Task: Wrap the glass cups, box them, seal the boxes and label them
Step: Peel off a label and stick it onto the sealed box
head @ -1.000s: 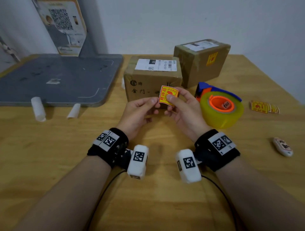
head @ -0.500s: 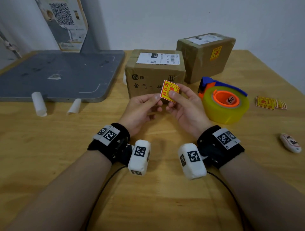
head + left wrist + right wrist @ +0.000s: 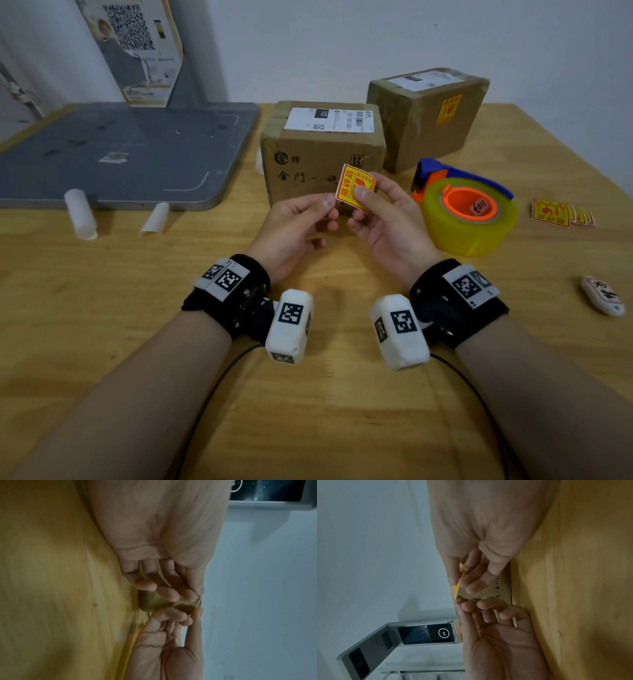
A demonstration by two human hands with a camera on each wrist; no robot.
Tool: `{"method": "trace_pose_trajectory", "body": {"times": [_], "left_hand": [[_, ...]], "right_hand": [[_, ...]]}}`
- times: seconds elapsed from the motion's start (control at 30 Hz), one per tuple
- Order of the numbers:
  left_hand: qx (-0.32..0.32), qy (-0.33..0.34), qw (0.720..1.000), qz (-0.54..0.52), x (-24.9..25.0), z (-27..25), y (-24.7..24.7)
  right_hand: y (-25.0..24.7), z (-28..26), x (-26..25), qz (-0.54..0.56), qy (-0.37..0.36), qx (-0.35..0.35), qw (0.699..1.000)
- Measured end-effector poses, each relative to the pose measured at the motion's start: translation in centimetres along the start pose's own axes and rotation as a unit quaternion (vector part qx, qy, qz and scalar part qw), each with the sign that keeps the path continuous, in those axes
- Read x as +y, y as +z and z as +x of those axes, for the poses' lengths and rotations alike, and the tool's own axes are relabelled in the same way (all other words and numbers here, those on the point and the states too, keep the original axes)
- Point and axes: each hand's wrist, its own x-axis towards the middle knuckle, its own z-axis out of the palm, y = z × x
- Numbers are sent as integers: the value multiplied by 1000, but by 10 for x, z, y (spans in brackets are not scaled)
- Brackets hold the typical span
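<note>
1. Both hands were in front of the body, above the wooden table [image 3: 102,308]. The right hand [image 3: 387,222] pinched the yellow and red sticker [image 3: 349,186] between thumb and fingers. The left hand [image 3: 294,229] pinched the left edge of the same sticker with thumb and forefinger, and its other fingers were loosely curled.
2. I judge that the step in hand was labelling: the sticker seemed about to be peeled from its backing. The next move calls for a careful split at one corner, so that the sticker does not tear or fold on itself.
3. Just behind the hands stood the near box [image 3: 308,164], closed and taped, with a white shipping label [image 3: 329,120] on top. Its front face carried no yellow sticker, so it is probably the target.
4. To the right, the tape dispenser [image 3: 469,212] lay near the right hand. A sideways move of this hand has little room there.
5. Farther right lay spare stickers [image 3: 555,214] and a small white object [image 3: 603,298], close to the table edge.
6. Farther back stood the far box [image 3: 428,113], already bearing a yellow sticker on its side.
7. On the left, a grey board [image 3: 120,154] and two paper rolls [image 3: 80,214] lay well apart from the hands.
</note>
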Motion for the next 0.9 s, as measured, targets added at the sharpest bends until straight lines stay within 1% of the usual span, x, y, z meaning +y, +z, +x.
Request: {"method": "trace_pose_trajectory", "body": {"times": [0.3, 0.5, 0.57, 0.73, 0.83, 0.9], "left_hand": [[-12, 3, 1000, 14, 1, -2, 0], [-24, 0, 999, 36, 1, -2, 0], [-20, -2, 999, 38, 1, -2, 1], [6, -2, 1000, 27, 1, -1, 2], [17, -2, 1000, 25, 1, 0, 2], [19, -2, 999, 26, 0, 0, 2]], "right_hand": [[0, 0, 1, -1, 17, 4, 1000], [2, -1, 3, -26, 27, -4, 999], [1, -1, 4, -38, 33, -18, 999], [-1, -3, 6, -90, 73, -58, 992], [-2, -4, 6, -106, 80, -94, 987], [-3, -4, 6, -116, 79, -100, 985]]}}
